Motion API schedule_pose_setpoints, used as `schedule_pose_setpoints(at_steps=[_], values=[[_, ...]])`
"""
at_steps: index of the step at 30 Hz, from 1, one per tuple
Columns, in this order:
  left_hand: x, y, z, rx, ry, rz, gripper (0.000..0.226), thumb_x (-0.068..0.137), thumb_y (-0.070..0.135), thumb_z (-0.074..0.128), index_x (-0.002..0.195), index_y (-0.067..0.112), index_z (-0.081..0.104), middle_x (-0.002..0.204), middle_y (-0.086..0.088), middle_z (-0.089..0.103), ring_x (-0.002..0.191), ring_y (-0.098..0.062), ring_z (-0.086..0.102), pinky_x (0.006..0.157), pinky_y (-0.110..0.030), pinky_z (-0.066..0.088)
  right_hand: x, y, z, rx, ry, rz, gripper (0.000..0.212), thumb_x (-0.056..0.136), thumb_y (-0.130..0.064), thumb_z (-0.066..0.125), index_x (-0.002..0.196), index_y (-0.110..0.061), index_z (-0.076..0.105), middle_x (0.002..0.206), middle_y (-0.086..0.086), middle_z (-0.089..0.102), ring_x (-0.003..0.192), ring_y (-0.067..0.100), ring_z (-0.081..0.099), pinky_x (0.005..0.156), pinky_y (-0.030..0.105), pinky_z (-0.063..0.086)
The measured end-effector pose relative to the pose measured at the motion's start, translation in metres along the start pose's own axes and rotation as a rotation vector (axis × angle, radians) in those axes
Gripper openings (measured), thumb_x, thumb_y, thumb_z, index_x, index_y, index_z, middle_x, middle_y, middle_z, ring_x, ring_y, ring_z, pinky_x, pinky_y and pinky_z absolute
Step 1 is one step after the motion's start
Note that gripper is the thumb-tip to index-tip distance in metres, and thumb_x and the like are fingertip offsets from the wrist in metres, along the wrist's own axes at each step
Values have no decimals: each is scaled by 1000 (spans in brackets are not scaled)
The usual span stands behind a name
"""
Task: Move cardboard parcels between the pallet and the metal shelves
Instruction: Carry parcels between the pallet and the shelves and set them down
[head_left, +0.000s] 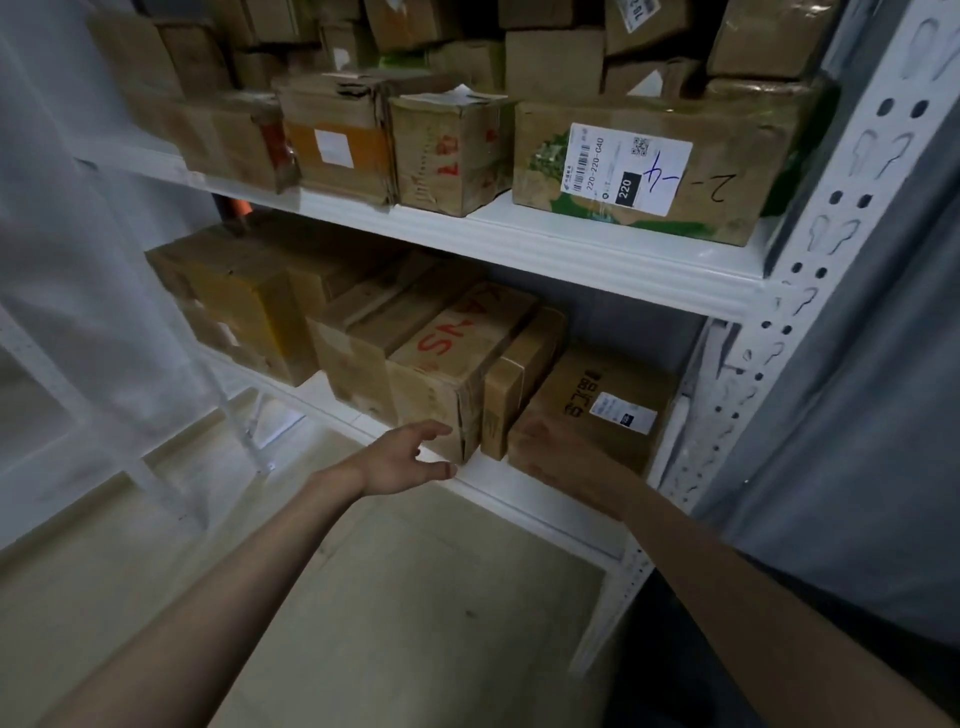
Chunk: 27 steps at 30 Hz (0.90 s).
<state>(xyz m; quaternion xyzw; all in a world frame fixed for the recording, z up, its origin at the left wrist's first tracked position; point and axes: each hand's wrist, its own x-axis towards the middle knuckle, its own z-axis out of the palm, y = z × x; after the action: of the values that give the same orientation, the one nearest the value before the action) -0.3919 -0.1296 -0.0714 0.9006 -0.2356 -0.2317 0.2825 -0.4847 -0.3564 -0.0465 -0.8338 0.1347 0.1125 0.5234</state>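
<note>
The head view looks down at white metal shelves (597, 260) packed with cardboard parcels. On the lower shelf (519, 493), at its right end, lies a flat parcel (597, 410) with a small white label on its top face. The right hand (550, 447) rests on the near left corner of this parcel, blurred, so whether its fingers curl round the edge or lie flat I cannot tell. Just left of that parcel stands a narrow taped box (514, 379), and touching it on the left is a taller parcel with red letters (457, 364) on its top. The left hand (405, 457) reaches toward the near bottom corner of the red-lettered parcel, fingers spread and loosely bent, thumb low by the shelf edge; its fingertips are right at the cardboard, holding nothing. Further left on the same shelf sit more brown boxes (244, 301), stacked and taped.

On the upper shelf, a wide parcel with a large white shipping label (644, 171) sits at the right, with a blue mark written on it. Beside it to the left stands a box with red print (452, 156), then one with an orange band (337, 145). More parcels are piled behind and above. A perforated upright (810, 249) frames the right side. Pale floor (415, 597) shows below
</note>
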Motion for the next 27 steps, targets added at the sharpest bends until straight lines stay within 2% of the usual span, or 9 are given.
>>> schedule_pose_setpoints(at_steps=[3, 7, 11, 14, 16, 19, 22, 24, 27], values=[[18, -14, -19, 11, -44, 53, 65, 91, 45, 68, 148, 32, 39, 154, 0, 41, 133, -21, 47, 101, -24, 42, 14, -6, 16, 2, 60, 39, 18, 101, -20, 56, 116, -17, 47, 91, -1, 54, 76, 12, 53, 72, 30, 48], [37, -26, -29, -29, -108, 105, 66, 90, 43, 70, 148, 33, 41, 151, 4, 41, 135, -18, 45, 100, -22, 40, 29, -12, 31, -18, 95, 121, 38, 99, -30, 58, 132, -14, 49, 109, 11, 61, 86, 16, 55, 72, 29, 47], [61, -25, -38, -20, -157, 142, 57, 91, 40, 70, 142, 33, 46, 130, 16, 48, 111, 0, 50, 87, -16, 39, 51, -12, 27, 6, 187, 103, 46, 100, -20, 59, 140, -3, 45, 88, -3, 52, 72, 10, 49, 64, 21, 42], [82, -24, -42, -34, -192, 158, 37, 92, 34, 70, 120, 44, 48, 107, 29, 50, 84, 22, 55, 85, -10, 45, 77, -8, 23, -147, 164, 94, 48, 103, -21, 53, 145, -3, 42, 112, 0, 54, 95, 8, 44, 84, 21, 42], [98, -26, -44, -50, -211, 173, 44, 92, 34, 70, 128, 44, 47, 115, 29, 46, 95, 17, 53, 80, -3, 40, 99, -7, 23, -199, 164, 66, 34, 103, -22, 51, 134, -8, 50, 116, -2, 45, 105, 8, 37, 82, 19, 35], [129, -32, -51, -36, -201, 184, 51, 92, 38, 69, 138, 39, 47, 121, 28, 44, 115, 2, 42, 88, -7, 35, 144, -5, 26, -106, 306, 72, 18, 98, -23, 56, 110, -9, 53, 99, 6, 56, 95, 22, 55, 72, 22, 38], [163, -42, -56, -18, -201, 165, 38, 90, 35, 72, 125, 34, 57, 108, 36, 45, 108, 3, 44, 74, 5, 33, 187, 1, 30, -3, 382, 131, 26, 96, -28, 58, 112, -7, 51, 108, 9, 59, 103, 23, 58, 84, 33, 45], [184, -47, -59, -2, -229, 163, 36, 89, 34, 73, 122, 35, 58, 110, 35, 45, 111, 3, 43, 75, 7, 31, 211, 4, 31, 71, 412, 168, 44, 96, -34, 59, 131, -9, 51, 125, 6, 59, 115, 23, 57, 96, 37, 47], [215, -53, -62, 27, -271, 140, 32, 89, 32, 73, 113, 40, 54, 106, 37, 44, 108, 4, 45, 75, 8, 31, 247, 7, 26, 135, 451, 279, 79, 92, -48, 63, 152, -12, 28, 143, 9, 46, 123, 25, 49, 96, 37, 40]])
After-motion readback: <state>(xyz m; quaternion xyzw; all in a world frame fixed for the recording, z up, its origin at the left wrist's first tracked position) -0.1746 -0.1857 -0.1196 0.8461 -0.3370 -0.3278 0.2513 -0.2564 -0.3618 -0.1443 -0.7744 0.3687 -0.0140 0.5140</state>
